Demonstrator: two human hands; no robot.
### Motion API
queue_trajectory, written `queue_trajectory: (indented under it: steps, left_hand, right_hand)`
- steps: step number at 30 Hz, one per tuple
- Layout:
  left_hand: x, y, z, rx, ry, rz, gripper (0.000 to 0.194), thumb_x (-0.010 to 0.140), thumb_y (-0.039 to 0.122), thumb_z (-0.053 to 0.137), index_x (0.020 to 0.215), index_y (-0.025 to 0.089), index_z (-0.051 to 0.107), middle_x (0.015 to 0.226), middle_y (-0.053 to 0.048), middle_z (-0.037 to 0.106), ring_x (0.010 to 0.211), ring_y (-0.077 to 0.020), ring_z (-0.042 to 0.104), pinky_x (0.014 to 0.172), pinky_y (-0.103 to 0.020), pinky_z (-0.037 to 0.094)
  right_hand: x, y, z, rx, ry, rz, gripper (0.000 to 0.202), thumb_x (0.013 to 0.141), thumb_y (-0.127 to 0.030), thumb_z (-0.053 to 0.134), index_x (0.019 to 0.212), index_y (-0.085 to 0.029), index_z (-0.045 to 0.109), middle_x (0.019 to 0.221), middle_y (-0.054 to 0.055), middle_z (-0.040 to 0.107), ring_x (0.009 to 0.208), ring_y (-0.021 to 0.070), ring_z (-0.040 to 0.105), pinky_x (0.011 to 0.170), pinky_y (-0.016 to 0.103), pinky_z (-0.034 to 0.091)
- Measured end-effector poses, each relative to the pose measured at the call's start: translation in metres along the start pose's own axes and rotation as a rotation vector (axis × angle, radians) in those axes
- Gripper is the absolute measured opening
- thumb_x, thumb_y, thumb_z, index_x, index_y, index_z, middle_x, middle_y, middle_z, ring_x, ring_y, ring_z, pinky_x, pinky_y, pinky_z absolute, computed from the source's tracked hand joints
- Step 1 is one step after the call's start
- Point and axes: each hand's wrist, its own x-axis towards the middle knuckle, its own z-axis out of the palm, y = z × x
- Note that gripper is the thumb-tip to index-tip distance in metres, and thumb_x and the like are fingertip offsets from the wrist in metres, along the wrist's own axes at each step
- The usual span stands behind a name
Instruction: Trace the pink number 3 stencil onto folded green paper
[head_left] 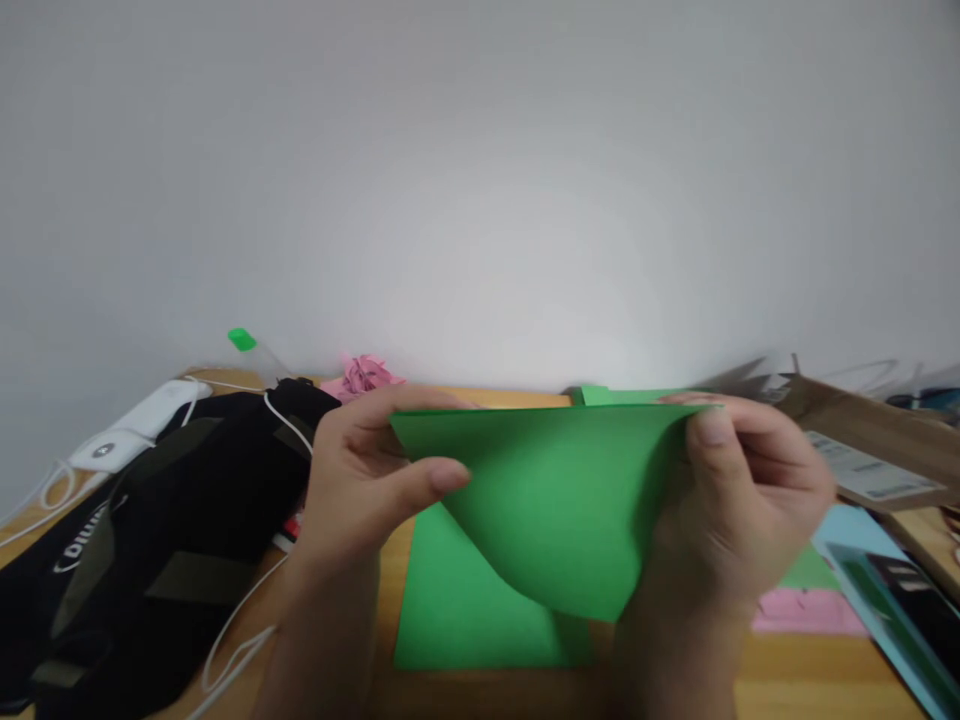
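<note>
Holding one held green sheet [555, 500] up above the desk [817, 665], between two hands. With the left hand [349, 480], gripping its left end, thumb laid over the near face, fingers behind. With the right hand [765, 490], pinching its upper right corner, thumb tip right at the edge.

Long axis, as seen: side to side, along the straight upper edge, almost level. Bowed below that edge, narrowing to a rounded bottom pointing down at the desk, lowest toward the right hand. Cannot tell whether folded double or only bent.

Counted about the held green sheet: directly below, one flat green sheet [480, 625], lying on the desk, partly covered. Just behind, one piece of green paper [645, 397], mostly hidden. Behind and to the left, one crumpled pink paper [367, 373]. Well to the left, one black bag [217, 520] and, past that, one white device [135, 430]. To the right, one cardboard box [900, 430] bearing one label [870, 475]; below right, one pink sheet [810, 612].
</note>
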Motion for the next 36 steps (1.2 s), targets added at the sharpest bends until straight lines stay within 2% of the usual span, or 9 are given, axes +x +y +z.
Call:
queue_trajectory:
  steps: [4, 10, 13, 17, 19, 21, 25, 32, 36]
  left_hand:
    - [0.002, -0.003, 0.003, 0.094, 0.023, -0.039, 0.016, 0.067, 0.016, 0.084, 0.076, 0.028, 0.08, 0.065, 0.003, 0.074, 0.056, -0.0113, 0.067, 0.05, -0.017, 0.057]
    - [0.006, -0.007, -0.005, 0.095, -0.021, -0.024, 0.013, 0.076, 0.015, 0.078, 0.076, 0.028, 0.08, 0.069, 0.006, 0.075, 0.052, -0.0085, 0.064, 0.047, -0.015, 0.054]
    - [0.006, -0.008, -0.013, 0.144, -0.012, 0.031, 0.012, 0.076, 0.016, 0.079, 0.076, 0.028, 0.08, 0.068, 0.007, 0.075, 0.054, -0.0086, 0.066, 0.049, -0.015, 0.054]
    - [0.002, -0.005, -0.017, 0.293, 0.049, 0.179, 0.015, 0.07, 0.015, 0.082, 0.077, 0.028, 0.079, 0.069, 0.008, 0.075, 0.06, -0.0076, 0.067, 0.055, -0.014, 0.054]
    - [0.001, 0.0, -0.015, 0.365, -0.002, 0.209, 0.015, 0.071, 0.014, 0.081, 0.077, 0.028, 0.078, 0.072, 0.009, 0.075, 0.063, -0.007, 0.067, 0.058, -0.014, 0.053]
    - [0.0, 0.008, -0.011, 0.421, -0.079, 0.211, 0.015, 0.072, 0.014, 0.081, 0.078, 0.027, 0.078, 0.074, 0.009, 0.076, 0.066, -0.0069, 0.067, 0.059, -0.014, 0.053]
    - [-0.001, 0.024, -0.002, 0.466, -0.223, 0.226, 0.012, 0.073, 0.015, 0.08, 0.078, 0.025, 0.077, 0.073, 0.008, 0.075, 0.068, -0.009, 0.068, 0.056, -0.017, 0.052]
    - [-0.013, 0.034, -0.002, 0.352, -0.242, 0.358, 0.023, 0.075, 0.004, 0.075, 0.082, 0.025, 0.077, 0.077, 0.008, 0.076, 0.069, -0.008, 0.068, 0.062, -0.018, 0.054]
    - [-0.02, 0.037, -0.003, 0.278, -0.28, 0.411, 0.021, 0.077, 0.004, 0.073, 0.084, 0.024, 0.077, 0.079, 0.008, 0.076, 0.072, -0.0069, 0.069, 0.069, -0.017, 0.056]
  right_hand:
    - [-0.002, 0.002, 0.002, 0.037, -0.036, -0.05, 0.005, 0.076, -0.024, 0.079, 0.075, -0.027, 0.076, 0.07, -0.008, 0.075, 0.062, 0.0086, 0.067, 0.061, 0.022, 0.053]
    - [-0.001, -0.001, -0.007, -0.006, -0.174, -0.176, 0.005, 0.08, -0.021, 0.075, 0.081, -0.026, 0.075, 0.07, -0.006, 0.072, 0.063, 0.0116, 0.067, 0.059, 0.026, 0.054]
    - [0.012, -0.021, -0.019, -0.138, -0.414, -0.241, 0.009, 0.081, -0.016, 0.072, 0.082, -0.025, 0.072, 0.07, -0.005, 0.071, 0.066, 0.0135, 0.068, 0.059, 0.027, 0.054]
    - [0.039, -0.053, -0.035, -0.483, -0.898, -0.476, 0.009, 0.086, -0.013, 0.066, 0.082, -0.021, 0.067, 0.073, -0.002, 0.073, 0.064, 0.0104, 0.068, 0.059, 0.021, 0.052]
    - [0.048, -0.063, -0.043, -0.62, -1.061, -0.572, 0.008, 0.089, -0.017, 0.062, 0.082, -0.019, 0.065, 0.07, -0.001, 0.071, 0.059, 0.0111, 0.067, 0.054, 0.022, 0.049]
    - [0.05, -0.068, -0.051, -0.719, -1.141, -0.596, 0.011, 0.091, -0.017, 0.057, 0.082, -0.018, 0.065, 0.068, 0.0, 0.07, 0.055, 0.0119, 0.065, 0.05, 0.023, 0.046]
    - [0.036, -0.074, -0.067, -0.748, -1.142, -0.525, 0.011, 0.09, -0.016, 0.056, 0.082, -0.019, 0.063, 0.065, -0.002, 0.069, 0.053, 0.0114, 0.063, 0.049, 0.023, 0.044]
    - [0.008, -0.093, -0.082, -0.591, -0.907, -0.392, 0.01, 0.087, -0.016, 0.064, 0.083, -0.022, 0.058, 0.071, -0.004, 0.069, 0.062, 0.0089, 0.064, 0.057, 0.021, 0.048]
    - [0.003, -0.107, -0.083, -0.542, -0.908, -0.419, 0.007, 0.088, -0.016, 0.063, 0.083, -0.02, 0.061, 0.073, -0.003, 0.07, 0.067, 0.0096, 0.065, 0.064, 0.022, 0.052]
